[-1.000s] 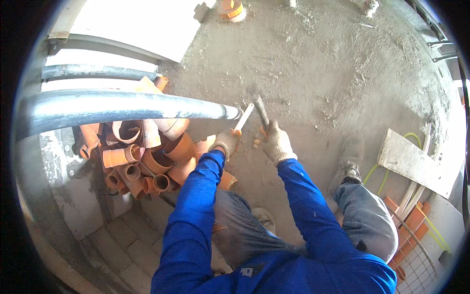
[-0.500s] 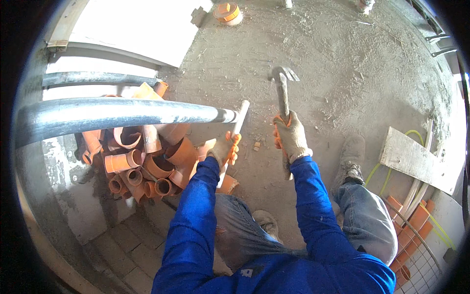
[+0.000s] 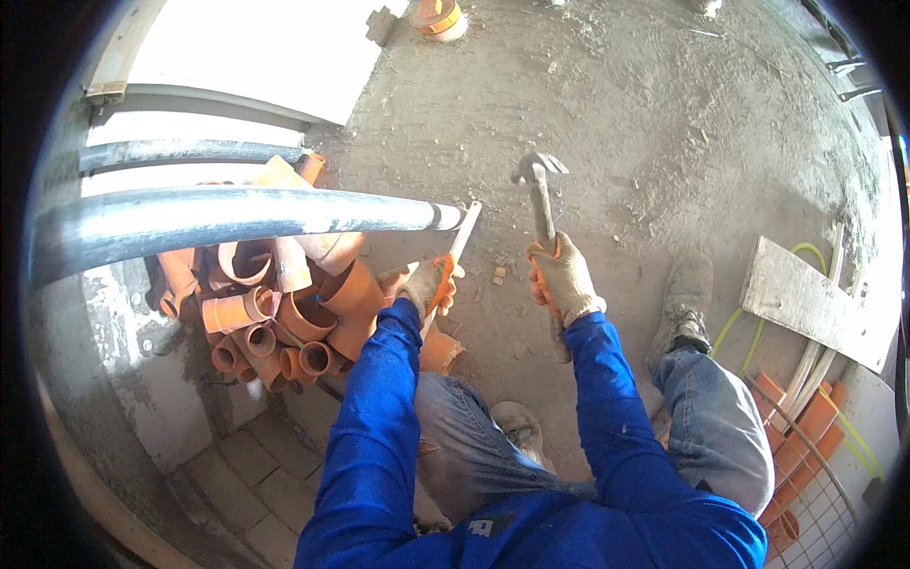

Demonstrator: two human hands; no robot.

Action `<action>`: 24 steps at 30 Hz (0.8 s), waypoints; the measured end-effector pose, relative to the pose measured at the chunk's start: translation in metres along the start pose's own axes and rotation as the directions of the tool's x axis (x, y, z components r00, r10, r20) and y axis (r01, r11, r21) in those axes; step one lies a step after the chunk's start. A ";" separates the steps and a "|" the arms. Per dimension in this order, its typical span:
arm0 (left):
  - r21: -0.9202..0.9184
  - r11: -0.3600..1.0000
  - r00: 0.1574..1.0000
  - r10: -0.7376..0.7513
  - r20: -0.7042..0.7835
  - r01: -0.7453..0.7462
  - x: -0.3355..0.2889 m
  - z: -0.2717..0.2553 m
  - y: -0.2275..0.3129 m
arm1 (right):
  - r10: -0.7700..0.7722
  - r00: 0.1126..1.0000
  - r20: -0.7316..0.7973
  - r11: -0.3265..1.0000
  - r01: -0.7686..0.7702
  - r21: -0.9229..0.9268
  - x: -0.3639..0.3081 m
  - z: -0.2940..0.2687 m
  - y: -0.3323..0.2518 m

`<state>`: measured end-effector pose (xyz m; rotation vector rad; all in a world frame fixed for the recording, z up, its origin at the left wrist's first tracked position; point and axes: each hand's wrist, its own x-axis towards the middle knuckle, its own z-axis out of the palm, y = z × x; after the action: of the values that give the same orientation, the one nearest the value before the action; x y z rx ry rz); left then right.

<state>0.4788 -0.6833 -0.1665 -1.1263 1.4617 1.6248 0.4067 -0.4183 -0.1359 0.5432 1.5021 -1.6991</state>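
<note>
My right hand (image 3: 563, 280), in a light work glove, grips the handle of a claw hammer (image 3: 539, 194) raised over the dusty concrete floor (image 3: 616, 114), its head pointing away from me. My left hand (image 3: 426, 285), also gloved, holds a flat chisel (image 3: 453, 254) with an orange grip, tilted up to the right, its tip near the end of a grey metal pipe (image 3: 227, 216). Blue sleeves cover both forearms. I crouch, with one knee in jeans (image 3: 711, 427) at the right.
A pile of orange plastic pipe fittings (image 3: 275, 303) lies left of my hands, under two grey pipes. A wooden board (image 3: 815, 303), yellow-green cable and wire mesh (image 3: 815, 493) sit at the right. An orange fitting (image 3: 438, 16) lies far off. Brick paving (image 3: 237, 474) is at lower left.
My right hand has lifted the hammer from the chisel's head up and away to the right. The left hand keeps the chisel in nearly the same place.
</note>
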 end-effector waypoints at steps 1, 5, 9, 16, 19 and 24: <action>0.005 1.000 1.000 0.010 0.014 -0.010 0.001 -0.002 -0.003 | -0.027 0.999 0.021 0.999 0.026 0.029 -0.005 0.004 -0.007; 0.011 0.997 0.995 -0.079 -0.065 0.080 0.009 -0.009 -0.009 | -0.435 0.900 0.028 0.901 0.434 0.025 -0.015 0.024 -0.014; 0.007 0.998 0.996 -0.056 -0.070 0.057 0.015 -0.008 -0.003 | -0.699 0.714 0.045 0.648 0.659 -0.381 -0.002 0.037 0.009; 0.251 0.961 0.975 -0.062 -0.214 0.116 0.006 0.009 0.008 | -0.255 0.966 0.053 0.713 0.224 -0.664 0.024 0.033 0.031; 0.207 0.977 0.992 -0.031 -0.119 0.056 0.003 0.004 0.007 | -0.570 0.822 -0.007 0.723 0.497 -0.480 0.018 0.030 0.022; 0.088 0.989 0.990 -0.116 -0.085 0.123 0.011 -0.001 0.011 | -0.550 0.828 -0.112 0.805 0.489 -0.336 0.018 0.040 0.012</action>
<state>0.4648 -0.6871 -0.1723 -1.2143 1.4751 1.4305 0.4118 -0.4614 -0.1487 0.1424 2.1660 -1.8049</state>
